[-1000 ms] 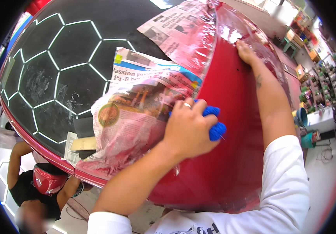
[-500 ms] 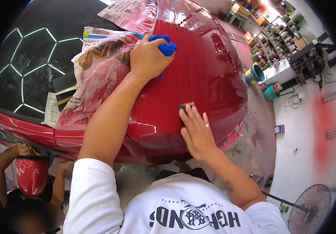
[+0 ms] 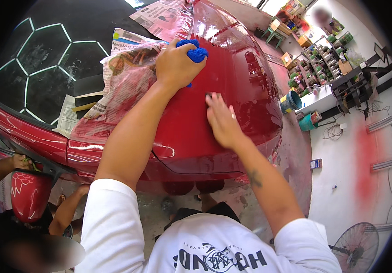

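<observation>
My left hand (image 3: 177, 68) is closed around a crumpled blue cloth (image 3: 197, 55), above the red car hood (image 3: 184, 120) beside its newspaper-covered edge. Lower and to the right, my right hand (image 3: 224, 120) lies along the glossy red paint. Under its fingertips is a small dark sanding pad (image 3: 208, 95), mostly covered by the fingers. Pink-stained newspaper (image 3: 130, 84) spreads under and left of my left forearm, over the border between hood and dark windshield (image 3: 45, 54).
At the lower left, another person's hand (image 3: 21, 161) is by the red side mirror (image 3: 31, 193). Buckets (image 3: 290, 101) and a shelf of cans (image 3: 321, 66) stand to the right. A fan (image 3: 356, 245) is at the lower right.
My right hand has slid the pad up the hood, away from me and slightly left. My left hand keeps hold of the cloth in nearly the same place. The view has shifted slightly.
</observation>
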Action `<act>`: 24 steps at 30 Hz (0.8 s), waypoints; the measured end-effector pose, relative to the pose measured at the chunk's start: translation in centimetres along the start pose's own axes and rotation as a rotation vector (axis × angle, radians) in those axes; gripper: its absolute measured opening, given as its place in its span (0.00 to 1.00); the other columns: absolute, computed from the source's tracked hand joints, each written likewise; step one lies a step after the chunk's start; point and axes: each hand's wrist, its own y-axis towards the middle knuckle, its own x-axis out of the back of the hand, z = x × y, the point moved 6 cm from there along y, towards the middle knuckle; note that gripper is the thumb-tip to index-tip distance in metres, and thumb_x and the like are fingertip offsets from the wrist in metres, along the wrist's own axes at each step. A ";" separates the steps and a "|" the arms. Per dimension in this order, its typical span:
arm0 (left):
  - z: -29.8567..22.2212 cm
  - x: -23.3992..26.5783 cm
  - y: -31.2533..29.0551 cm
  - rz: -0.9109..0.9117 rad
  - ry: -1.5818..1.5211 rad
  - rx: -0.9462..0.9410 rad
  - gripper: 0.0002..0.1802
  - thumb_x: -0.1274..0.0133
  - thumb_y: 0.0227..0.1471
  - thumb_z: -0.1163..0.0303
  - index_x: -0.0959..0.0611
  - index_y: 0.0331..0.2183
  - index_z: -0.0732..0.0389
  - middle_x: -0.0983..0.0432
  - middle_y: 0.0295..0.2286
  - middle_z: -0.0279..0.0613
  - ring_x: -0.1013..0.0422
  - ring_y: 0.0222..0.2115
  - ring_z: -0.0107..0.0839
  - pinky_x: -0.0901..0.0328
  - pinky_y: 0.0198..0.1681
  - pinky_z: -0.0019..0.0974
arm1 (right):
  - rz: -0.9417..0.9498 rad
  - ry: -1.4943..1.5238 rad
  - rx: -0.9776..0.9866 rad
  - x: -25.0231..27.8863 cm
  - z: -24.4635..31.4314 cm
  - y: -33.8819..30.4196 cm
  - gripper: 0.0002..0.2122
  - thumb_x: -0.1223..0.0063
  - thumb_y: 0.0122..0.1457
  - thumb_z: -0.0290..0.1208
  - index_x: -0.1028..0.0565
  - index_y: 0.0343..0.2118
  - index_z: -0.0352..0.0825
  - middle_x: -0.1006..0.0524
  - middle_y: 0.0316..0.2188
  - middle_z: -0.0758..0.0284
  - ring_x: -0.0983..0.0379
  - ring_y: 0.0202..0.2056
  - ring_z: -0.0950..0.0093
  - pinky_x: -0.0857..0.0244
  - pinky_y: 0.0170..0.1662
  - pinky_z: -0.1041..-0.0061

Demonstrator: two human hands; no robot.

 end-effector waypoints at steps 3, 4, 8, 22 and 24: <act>0.1 0.4 0.1 -0.007 -0.003 0.024 0.24 0.27 0.47 0.47 0.06 0.41 0.52 0.16 0.47 0.50 0.18 0.47 0.52 0.24 0.53 0.51 | 0.105 0.037 0.084 0.4 4.9 -11.0 0.28 0.58 0.79 0.38 0.41 0.77 0.35 0.47 0.80 0.52 0.55 0.80 0.51 0.65 0.78 0.40; -0.3 -0.3 0.0 0.007 -0.014 0.024 0.23 0.27 0.47 0.47 0.06 0.41 0.51 0.16 0.47 0.51 0.18 0.47 0.52 0.24 0.53 0.51 | 0.165 0.023 0.047 0.9 5.7 -13.2 0.28 0.57 0.78 0.38 0.41 0.77 0.35 0.47 0.80 0.52 0.56 0.80 0.51 0.66 0.78 0.40; -0.6 -1.4 -0.4 -0.023 -0.008 -0.061 0.22 0.26 0.46 0.49 0.06 0.40 0.51 0.17 0.47 0.53 0.19 0.47 0.55 0.24 0.52 0.53 | 0.096 -0.005 0.073 1.1 4.2 -8.2 0.28 0.60 0.79 0.39 0.41 0.77 0.34 0.48 0.80 0.53 0.56 0.80 0.52 0.65 0.78 0.38; -2.9 -1.9 -0.3 0.066 0.003 -0.218 0.13 0.26 0.44 0.59 0.09 0.33 0.50 0.18 0.42 0.45 0.22 0.40 0.51 0.27 0.44 0.53 | 0.008 -0.043 -0.189 0.7 -16.5 37.2 0.33 0.74 0.79 0.56 0.45 0.80 0.45 0.52 0.82 0.61 0.59 0.82 0.59 0.68 0.78 0.33; -2.5 -1.3 -0.4 0.048 0.067 -0.282 0.10 0.30 0.48 0.59 0.11 0.33 0.51 0.20 0.42 0.45 0.23 0.39 0.51 0.29 0.44 0.53 | -0.010 -0.073 -0.154 0.3 -17.0 42.6 0.32 0.75 0.80 0.54 0.41 0.77 0.41 0.47 0.80 0.57 0.55 0.80 0.55 0.62 0.78 0.37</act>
